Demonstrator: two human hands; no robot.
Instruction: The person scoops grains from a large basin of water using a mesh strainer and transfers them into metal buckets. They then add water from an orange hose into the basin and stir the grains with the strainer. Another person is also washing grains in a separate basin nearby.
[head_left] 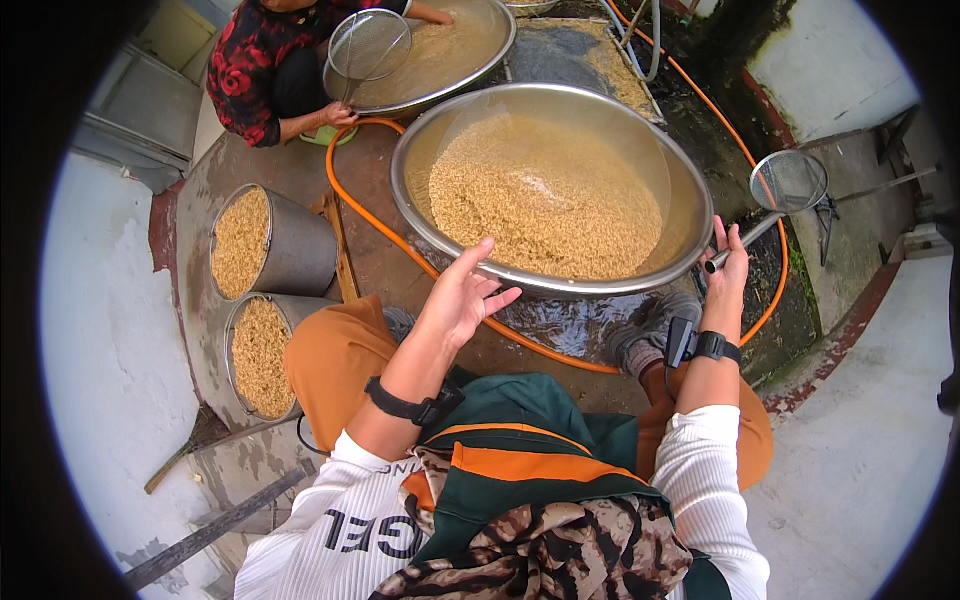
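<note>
A wide steel basin of pale golden grain in cloudy water stands before me. My left hand is at its near left rim, thumb and fingers spread apart; whether it touches the metal I cannot tell. At the near right rim, my right hand has its fingers round the handle of a long-handled mesh strainer. The strainer's round head points away to the right, past the basin, and its mesh looks bare.
Two metal buckets full of grain stand at my left. An orange hose loops around the basin. Beyond, a co-worker in a red-and-black floral top holds another strainer over a second basin. White walls flank the wet floor.
</note>
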